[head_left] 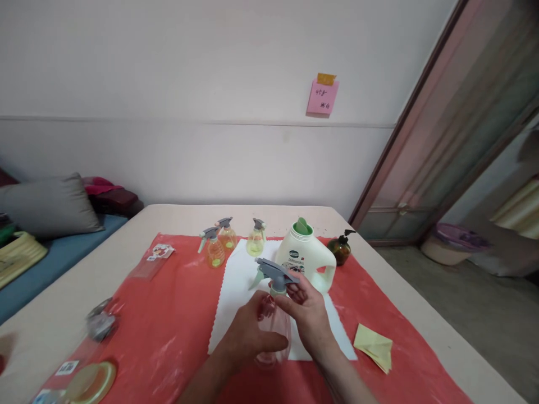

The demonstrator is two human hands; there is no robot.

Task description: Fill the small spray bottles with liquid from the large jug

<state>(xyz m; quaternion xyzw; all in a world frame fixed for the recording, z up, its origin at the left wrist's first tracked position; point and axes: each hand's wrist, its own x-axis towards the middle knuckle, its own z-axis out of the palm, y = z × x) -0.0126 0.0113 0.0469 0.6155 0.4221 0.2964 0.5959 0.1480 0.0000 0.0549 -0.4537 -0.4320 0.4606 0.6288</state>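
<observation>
Table [286, 213]: pale, spread with a red sheet [168, 314]; white sheet [233, 303] on that.
Spray bottle [283, 328]: transparent, upright, between both hands, over the white sheet's near edge.
Left hand [246, 336]: curled round the bottle's body.
Right hand [311, 311]: thumb and fingers pinching the collar [278, 290] beneath the grey trigger head [277, 273].
Jug [301, 252]: pale, green-mouthed, standing beyond the right hand.

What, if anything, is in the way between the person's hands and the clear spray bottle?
Nothing visible: the left hand is around the body of the clear spray bottle, and the right hand is at its neck, below the grey spray head. The big jug stands beyond them, not between.
</observation>
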